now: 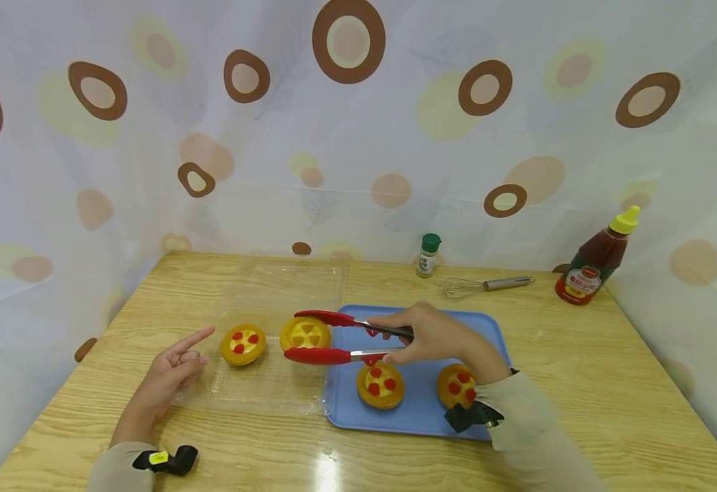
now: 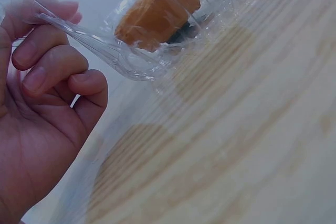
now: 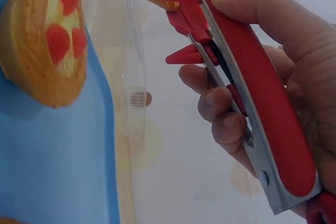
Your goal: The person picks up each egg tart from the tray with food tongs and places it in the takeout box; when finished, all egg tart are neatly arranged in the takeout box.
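Note:
My right hand (image 1: pixel 428 342) grips a pair of red-and-metal tongs (image 1: pixel 318 356). Their red tips lie on either side of a yellow-topped tart (image 1: pixel 305 333), over the right side of a clear plastic container (image 1: pixel 260 396). Inside that container, to the left, is a tart with red pieces on top (image 1: pixel 243 344). At the container's left edge is my left hand (image 1: pixel 164 376), index finger stretched out over it. In the left wrist view, the container's rim (image 2: pixel 79 32) passes between the index finger and the other fingers, which are curled.
A blue tray (image 1: pixel 420 424) adjoins the container on the right, bearing two red-topped tarts (image 1: pixel 381 385), one partly behind the right wrist. Behind the tray are a green-capped shaker (image 1: pixel 428 256) and a whisk (image 1: pixel 487 284). A sauce bottle (image 1: pixel 594 263) stands at the far right.

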`<state>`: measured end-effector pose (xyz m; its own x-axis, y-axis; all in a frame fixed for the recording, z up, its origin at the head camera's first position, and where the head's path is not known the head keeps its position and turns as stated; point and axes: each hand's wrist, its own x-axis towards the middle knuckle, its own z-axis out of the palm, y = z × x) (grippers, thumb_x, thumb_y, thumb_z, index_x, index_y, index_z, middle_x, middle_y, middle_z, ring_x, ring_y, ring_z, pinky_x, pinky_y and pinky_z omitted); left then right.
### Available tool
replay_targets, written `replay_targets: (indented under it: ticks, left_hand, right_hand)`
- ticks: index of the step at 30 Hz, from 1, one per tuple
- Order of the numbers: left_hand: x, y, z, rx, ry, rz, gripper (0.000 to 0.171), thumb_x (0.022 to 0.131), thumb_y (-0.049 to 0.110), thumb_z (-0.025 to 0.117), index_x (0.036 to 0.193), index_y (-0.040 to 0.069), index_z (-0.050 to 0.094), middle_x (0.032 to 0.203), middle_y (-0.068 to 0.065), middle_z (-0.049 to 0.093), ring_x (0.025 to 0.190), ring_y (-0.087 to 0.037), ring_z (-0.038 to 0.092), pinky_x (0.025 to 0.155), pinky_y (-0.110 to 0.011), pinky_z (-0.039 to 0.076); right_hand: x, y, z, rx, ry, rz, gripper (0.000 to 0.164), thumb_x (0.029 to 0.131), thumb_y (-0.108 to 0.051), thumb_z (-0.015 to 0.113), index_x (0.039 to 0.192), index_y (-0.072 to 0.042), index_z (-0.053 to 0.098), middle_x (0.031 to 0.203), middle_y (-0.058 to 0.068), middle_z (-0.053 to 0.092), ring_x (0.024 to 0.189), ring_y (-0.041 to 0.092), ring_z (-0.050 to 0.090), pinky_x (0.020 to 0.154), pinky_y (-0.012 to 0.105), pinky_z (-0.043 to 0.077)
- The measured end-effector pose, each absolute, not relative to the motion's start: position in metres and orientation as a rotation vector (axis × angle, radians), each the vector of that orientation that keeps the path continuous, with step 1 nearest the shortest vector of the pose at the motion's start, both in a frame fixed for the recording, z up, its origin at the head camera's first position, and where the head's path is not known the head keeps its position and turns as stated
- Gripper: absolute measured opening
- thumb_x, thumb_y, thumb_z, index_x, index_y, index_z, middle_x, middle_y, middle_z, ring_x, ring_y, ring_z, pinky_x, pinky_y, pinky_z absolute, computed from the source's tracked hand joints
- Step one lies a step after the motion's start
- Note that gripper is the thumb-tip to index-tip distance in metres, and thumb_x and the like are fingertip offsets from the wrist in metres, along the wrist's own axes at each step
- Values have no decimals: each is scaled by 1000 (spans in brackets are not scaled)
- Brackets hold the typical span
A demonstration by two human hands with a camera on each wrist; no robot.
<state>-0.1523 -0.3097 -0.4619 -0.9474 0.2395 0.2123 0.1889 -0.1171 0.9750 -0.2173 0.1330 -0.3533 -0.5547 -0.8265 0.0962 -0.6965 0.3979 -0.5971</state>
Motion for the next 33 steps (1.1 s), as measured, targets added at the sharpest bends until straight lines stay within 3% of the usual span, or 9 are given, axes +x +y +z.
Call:
replay_targets:
  ticks: [5,10,12,17,19,26,33]
  left_hand:
    - [-152,-309,-461,504,2058,2266,51,94,-9,45,133,23,53,57,-5,26,48,-21,18,44,-36,15]
    - [-153,-309,-461,486,2067,2257,51,94,-8,46,133,23,53,58,-5,27,48,-21,18,44,-36,15]
    - [-152,-309,-460,475,2074,2251,51,94,-8,46,133,24,53,58,-5,26,48,-21,18,45,-36,15]
    - [-151,-310,-460,464,2084,2239,51,95,-7,46,134,25,53,59,-5,25,48,-21,19,46,-37,16]
    - [-150,-310,-460,465,2081,2241,50,95,-7,46,133,25,53,59,-5,25,48,-21,19,46,-37,16]
    - [-150,-311,-460,476,2075,2243,50,95,-7,45,135,22,52,59,-5,26,48,-21,19,46,-36,16]
    - [-151,-311,-462,476,2092,2241,50,94,-8,45,135,20,52,58,-5,27,48,-21,19,45,-37,15]
  right_hand:
    - [-216,119,-355,-1323,2471,-822,57,81,-28,75,133,-10,57,55,-10,35,47,3,30,47,19,28]
    - [-213,106,-354,-1287,2514,-754,59,82,-29,74,134,-11,55,51,-8,28,43,4,24,44,20,23]
    - [-213,100,-353,-1280,2526,-732,58,82,-29,73,134,-10,55,52,-8,35,42,4,23,43,20,23]
    - [-213,88,-352,-1250,2536,-682,58,81,-26,72,134,-9,55,52,-9,36,40,5,22,42,19,24]
    - [-214,84,-353,-1231,2531,-676,58,80,-23,72,134,-8,55,51,-9,28,41,6,20,43,19,23]
    - [-217,74,-353,-1187,2547,-627,58,80,-23,73,133,-9,55,55,-7,33,44,7,22,45,19,26]
    - [-222,67,-348,-1191,2581,-516,58,79,-25,75,132,-11,56,52,-6,25,44,8,21,45,20,23]
